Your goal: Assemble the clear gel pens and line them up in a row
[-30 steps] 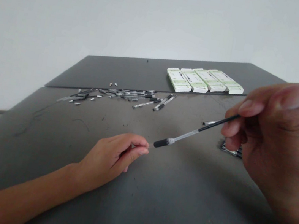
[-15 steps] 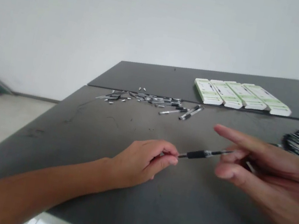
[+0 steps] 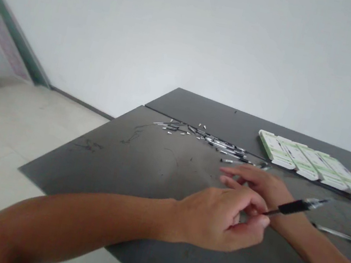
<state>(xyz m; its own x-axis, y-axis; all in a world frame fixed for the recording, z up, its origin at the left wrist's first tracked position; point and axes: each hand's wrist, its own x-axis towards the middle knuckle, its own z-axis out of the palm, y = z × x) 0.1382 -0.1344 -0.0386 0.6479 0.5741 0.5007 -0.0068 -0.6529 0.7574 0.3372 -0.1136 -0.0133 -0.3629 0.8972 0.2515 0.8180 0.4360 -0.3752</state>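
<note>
Moved since the earlier frame: black-gripped pen [image 3: 294, 208] now held by the left hand [image 3: 221, 219] alone, thumb and fingers pinched on its end, tip pointing away rightward over the right wrist. Right hand [image 3: 257, 180] released, fingers loosely extended just behind the pinch, grasping nothing. Beyond the grip on the dark tabletop [image 3: 70, 167]: loose pens and small tips [image 3: 209, 141] remain scattered. Further right: four green-and-white boxes [image 3: 318, 168] in a row. Right of the grip: another pen [image 3: 340, 234] lying alone.

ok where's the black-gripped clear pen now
The black-gripped clear pen sits right of centre in the head view, pinched in the left hand, beside the right hand.
</note>
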